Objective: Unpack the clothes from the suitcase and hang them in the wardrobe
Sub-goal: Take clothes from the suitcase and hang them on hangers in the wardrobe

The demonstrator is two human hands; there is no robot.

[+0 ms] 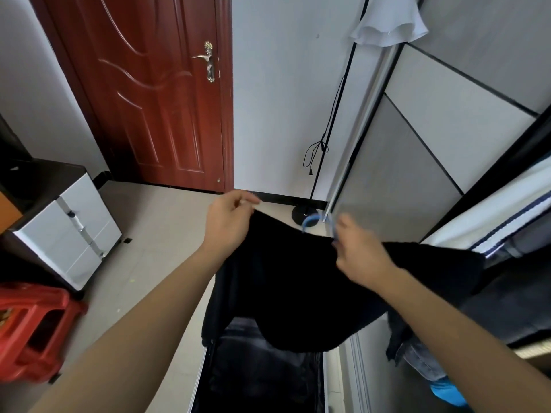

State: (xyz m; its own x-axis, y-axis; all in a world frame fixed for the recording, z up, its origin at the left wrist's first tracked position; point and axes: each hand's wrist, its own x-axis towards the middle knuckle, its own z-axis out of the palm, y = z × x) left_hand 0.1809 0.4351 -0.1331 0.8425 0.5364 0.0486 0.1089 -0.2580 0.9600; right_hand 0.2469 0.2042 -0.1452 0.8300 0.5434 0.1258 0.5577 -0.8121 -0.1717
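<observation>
The black garment hangs in the air between both hands, over the open suitcase, which lies on the floor along the edge where the wardrobe track runs. The left hand has a narrow grip: finger and thumb pinch the cloth's upper edge and lift it up and out, probably to keep a shoulder spread so the hanger can seat inside it. The right hand is blurred. Its fingers seem curled round the blue hanger at the garment's neckline, with the hook poking up free beyond the cloth. How firmly that grip sits cannot be told.

The cloth sags in the middle and trails off the right side, so it appears only partly settled on the hanger. The step in hand looks like dressing the hanger, held high to keep the fabric off the suitcase. The wardrobe stands open close on the right, with other clothes already hanging in it. The free hook suggests the garment goes on the rail there next.
</observation>
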